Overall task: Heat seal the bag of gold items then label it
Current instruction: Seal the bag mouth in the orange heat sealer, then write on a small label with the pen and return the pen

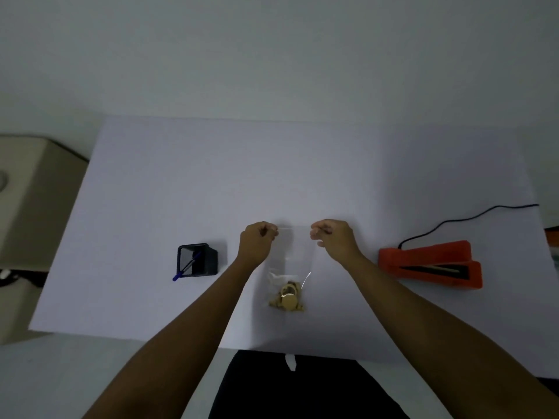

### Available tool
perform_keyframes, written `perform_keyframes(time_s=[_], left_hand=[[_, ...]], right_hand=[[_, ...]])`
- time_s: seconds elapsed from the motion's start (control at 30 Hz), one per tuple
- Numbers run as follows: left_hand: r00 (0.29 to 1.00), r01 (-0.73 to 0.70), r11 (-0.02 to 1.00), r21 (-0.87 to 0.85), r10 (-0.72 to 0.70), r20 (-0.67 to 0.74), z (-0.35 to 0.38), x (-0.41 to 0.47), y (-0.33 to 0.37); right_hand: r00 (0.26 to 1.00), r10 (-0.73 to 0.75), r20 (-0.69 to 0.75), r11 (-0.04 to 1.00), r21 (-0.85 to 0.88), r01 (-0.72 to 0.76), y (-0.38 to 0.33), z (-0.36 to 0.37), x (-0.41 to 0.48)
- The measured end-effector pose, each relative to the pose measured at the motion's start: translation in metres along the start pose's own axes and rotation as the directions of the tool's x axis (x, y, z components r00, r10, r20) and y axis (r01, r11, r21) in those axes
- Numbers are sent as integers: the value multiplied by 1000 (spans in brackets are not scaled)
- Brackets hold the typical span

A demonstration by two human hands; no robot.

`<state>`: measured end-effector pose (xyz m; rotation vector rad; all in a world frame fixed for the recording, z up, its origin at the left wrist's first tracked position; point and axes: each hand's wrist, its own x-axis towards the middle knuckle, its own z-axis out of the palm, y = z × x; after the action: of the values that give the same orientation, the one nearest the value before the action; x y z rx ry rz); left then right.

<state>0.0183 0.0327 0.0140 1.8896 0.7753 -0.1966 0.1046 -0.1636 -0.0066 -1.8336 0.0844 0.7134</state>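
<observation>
Two bare hands meet at the middle of a pale tabletop (181, 182), seen from above. The left hand (257, 238) and the right hand (332, 237) are each closed in a pinch on one top corner of a clear plastic bag (298, 252), holding its open mouth stretched flat between them at the far end. The bag lies lengthwise toward the viewer, and the gold items (287, 297) sit bunched at its near, closed end. Well to the right, near the tabletop edge, rests an orange heat sealer (429, 264) with a black cord (465, 218) trailing away to the far right. To the left stands a black pen holder (198, 260) with a blue pen (186, 267) leaning in it. The step in hand looks like straightening the bag mouth ahead of sealing; nothing appears sealed or labelled yet. The next move likely calls for carrying the bag right and laying its flattened mouth across the sealer, keeping the gold items clear of the seal line
</observation>
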Motion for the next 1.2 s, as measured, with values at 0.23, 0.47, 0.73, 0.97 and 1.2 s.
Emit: perform_keyframes(time_s=[0.23, 0.47, 0.73, 0.97, 1.2], left_hand=[[1000, -11, 994, 110, 8, 22, -6, 7, 5], [986, -123, 991, 44, 117, 118, -64, -14, 9], [970, -153, 987, 44, 159, -184, -171, -26, -57], [999, 26, 991, 131, -21, -36, -216, -3, -124], [996, -24, 988, 150, 11, 93, -217, 5, -135]], right_hand=[[999, 10, -42, 992, -124, -16, 4, 5, 7], [994, -63, -84, 985, -165, 49, -25, 53, -28], [964, -210, 164, 931, -267, 248, -40, 181, -91], [886, -301, 352, 778, -447, 442, -36, 276, -97], [881, -312, 355, 704, -536, 466, -26, 307, -93]])
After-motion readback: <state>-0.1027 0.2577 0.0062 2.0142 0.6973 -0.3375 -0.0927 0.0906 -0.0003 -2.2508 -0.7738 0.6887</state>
